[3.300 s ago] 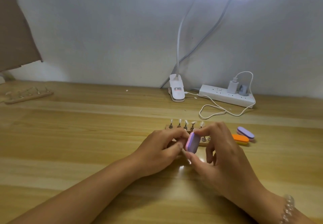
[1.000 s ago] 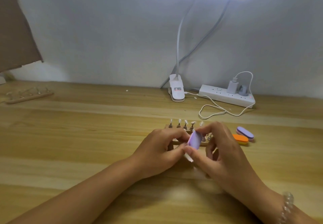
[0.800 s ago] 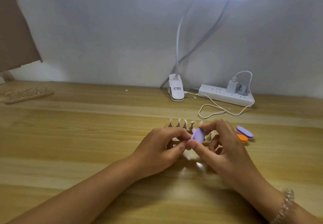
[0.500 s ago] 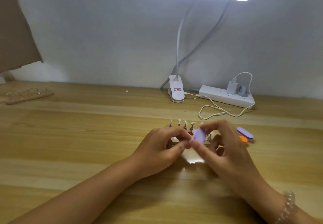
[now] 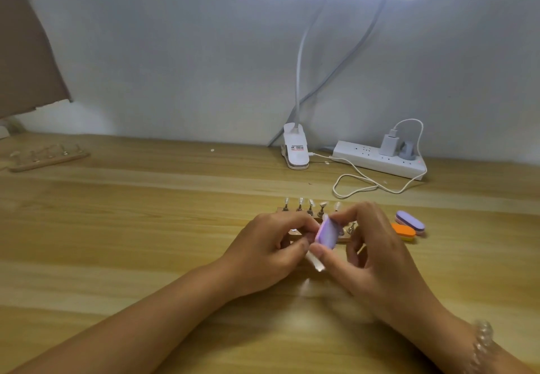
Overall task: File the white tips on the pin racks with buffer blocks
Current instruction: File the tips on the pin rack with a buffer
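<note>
— Where is the buffer block?
— The purple buffer block point(image 5: 328, 233) is tilted on edge in front of the pin rack point(image 5: 344, 238). The right hand point(image 5: 377, 259) has its thumb and fingers clamped on the block's ends.
— And the left hand point(image 5: 263, 254)?
— Its fingers are curled, pinching a white tip point(image 5: 315, 262) at the block's lower end. An orange block point(image 5: 404, 231) and a spare purple block point(image 5: 410, 222) lie on the tabletop point(image 5: 146, 227), right of the rack.

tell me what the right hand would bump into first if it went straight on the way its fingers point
Most likely the left hand, pinching a white tip beside the buffer block that the right hand holds. The pin rack sits just beyond; depth is hard to judge.
</note>
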Tool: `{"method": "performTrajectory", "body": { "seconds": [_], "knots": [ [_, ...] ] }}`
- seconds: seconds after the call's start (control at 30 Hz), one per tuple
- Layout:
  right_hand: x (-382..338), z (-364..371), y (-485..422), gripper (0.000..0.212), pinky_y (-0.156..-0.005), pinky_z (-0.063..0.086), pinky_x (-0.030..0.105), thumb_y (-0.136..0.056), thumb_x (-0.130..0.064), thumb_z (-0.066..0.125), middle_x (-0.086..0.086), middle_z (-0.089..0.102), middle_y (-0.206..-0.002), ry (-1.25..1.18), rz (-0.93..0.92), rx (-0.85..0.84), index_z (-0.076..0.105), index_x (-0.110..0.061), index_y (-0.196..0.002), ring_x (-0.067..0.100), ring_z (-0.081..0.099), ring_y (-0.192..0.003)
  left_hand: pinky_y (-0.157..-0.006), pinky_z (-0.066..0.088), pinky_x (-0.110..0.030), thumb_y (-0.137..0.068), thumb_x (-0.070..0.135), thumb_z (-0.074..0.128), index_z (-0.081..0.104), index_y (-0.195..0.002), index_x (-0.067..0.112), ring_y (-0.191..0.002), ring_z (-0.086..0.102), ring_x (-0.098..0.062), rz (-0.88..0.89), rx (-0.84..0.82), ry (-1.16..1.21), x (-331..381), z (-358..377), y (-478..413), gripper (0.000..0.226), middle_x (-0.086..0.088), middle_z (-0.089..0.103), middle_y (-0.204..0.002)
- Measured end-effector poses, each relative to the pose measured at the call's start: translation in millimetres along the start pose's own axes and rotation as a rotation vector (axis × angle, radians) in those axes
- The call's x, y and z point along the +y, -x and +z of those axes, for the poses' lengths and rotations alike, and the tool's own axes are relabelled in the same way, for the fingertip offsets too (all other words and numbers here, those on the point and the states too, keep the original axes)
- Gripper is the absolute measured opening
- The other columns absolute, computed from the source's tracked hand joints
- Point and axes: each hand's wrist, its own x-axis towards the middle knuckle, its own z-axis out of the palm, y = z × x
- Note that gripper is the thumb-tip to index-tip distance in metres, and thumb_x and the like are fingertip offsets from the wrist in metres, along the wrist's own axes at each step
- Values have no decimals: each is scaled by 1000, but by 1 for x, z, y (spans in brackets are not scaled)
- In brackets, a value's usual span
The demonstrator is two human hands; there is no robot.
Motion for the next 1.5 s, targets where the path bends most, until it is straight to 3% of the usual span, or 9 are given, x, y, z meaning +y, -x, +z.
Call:
{"method": "performTrajectory", "body": {
  "seconds": [0.1, 0.2, 0.37, 0.53, 0.8, 0.97, 1.1, 1.27, 1.5],
  "knots": [
    [-2, 3, 4, 40, -45, 43, 26, -75, -49, 73, -14, 48, -99, 20, -64, -99, 53, -25, -100, 16, 51, -53, -55, 31, -17, -89, 13, 53, 67, -93, 20, -52, 45, -3, -8, 0, 12, -2, 0, 0, 15, 20, 57, -72],
    [5, 0, -1, 34, -49, 40, 17, -76, -34, 80, -11, 54, -98, -86, 49, 4, 55, -24, -98, 18, 50, -52, -55, 35, -19, -92, 13, 58, 69, -93, 18, -53, 48, -2, 6, 14, 24, -2, 0, -1, 12, 19, 60, -75],
    [10, -3, -4, 36, -55, 43, 22, -75, -46, 72, -6, 60, -102, -166, 200, 109, 53, -29, -101, 17, 56, -60, -49, 38, -3, -98, 0, 55, 66, -98, 1, -52, 56, 13, 23, 7, 115, 3, 1, 1, 10, 0, 73, -90],
    [2, 5, 4, 41, -46, 46, 27, -78, -30, 81, -11, 52, -104, 48, -73, -26, 54, -24, -108, 12, 57, -56, -45, 41, -21, -96, 1, 50, 65, -98, 10, -39, 52, -6, 3, -7, 64, 4, -2, 2, 18, 8, 66, -77],
    [0, 3, 3, 39, -45, 45, 25, -77, -43, 74, -17, 49, -101, 55, -101, -41, 54, -23, -104, 11, 56, -54, -50, 39, -22, -90, 11, 47, 65, -99, 12, -45, 51, -1, -27, -37, 34, 5, -2, 2, 21, 16, 58, -66],
    [4, -2, -2, 34, -49, 41, 16, -75, -25, 82, -12, 54, -95, -4, 45, 73, 57, -18, -98, 14, 57, -57, -48, 35, -13, -97, 5, 54, 64, -99, 13, -41, 50, 3, -29, -8, 43, 4, 0, 3, 13, 26, 58, -61],
    [-1, 4, 2, 36, -47, 43, 19, -77, -38, 80, -14, 52, -96, 38, -54, 9, 57, -20, -99, 13, 56, -55, -50, 35, -15, -92, 11, 48, 65, -99, 11, -46, 52, 5, -24, -17, 39, 5, -1, 2, 17, 14, 59, -68],
    [16, -4, -4, 32, -55, 41, 16, -78, -30, 78, -8, 60, -99, -111, 175, 159, 54, -27, -97, 19, 57, -59, -48, 40, -14, -103, 8, 49, 60, -97, 10, -39, 50, -2, -63, -23, 138, 8, -1, 1, 13, 7, 73, -92],
    [3, 5, 2, 41, -45, 46, 26, -77, -38, 77, -19, 49, -106, 87, -115, 0, 52, -25, -108, 10, 55, -54, -44, 42, -26, -101, 2, 46, 59, -102, 13, -38, 52, -9, -110, -47, 154, 6, -3, 3, 17, -6, 68, -84]
  ]
}}
